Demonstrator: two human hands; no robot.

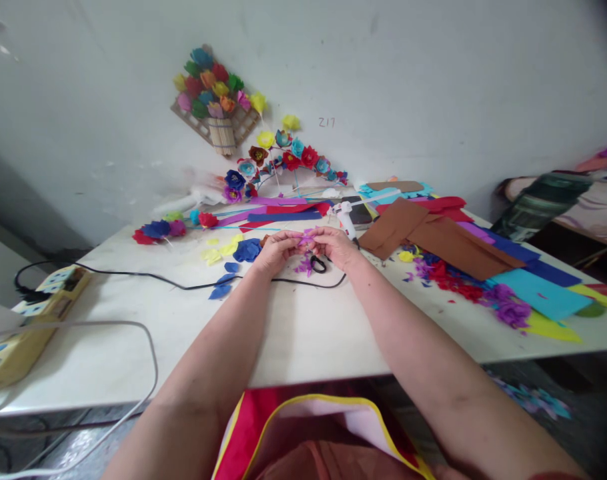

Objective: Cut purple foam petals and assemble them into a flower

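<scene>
Both hands meet over the middle of the table, pinching one small purple paper piece (307,236) between them. My left hand (279,252) has its fingertips closed on the left side of it. From the other side my right hand (337,248) grips it with thumb and fingers. Below them lie more purple paper scraps (303,265) and scissors with black handles (318,265). Blue paper petals (247,250) and yellow petals (230,245) lie left of my left hand. Just behind my right hand stands a white glue gun (344,217).
Brown paper sheets (448,243) and a heap of red paper bits (453,281) cover the right side. A black cable (158,275) crosses the table from a yellow power strip (58,307). Finished paper flowers (158,230) lie at the back left; others lean on the wall.
</scene>
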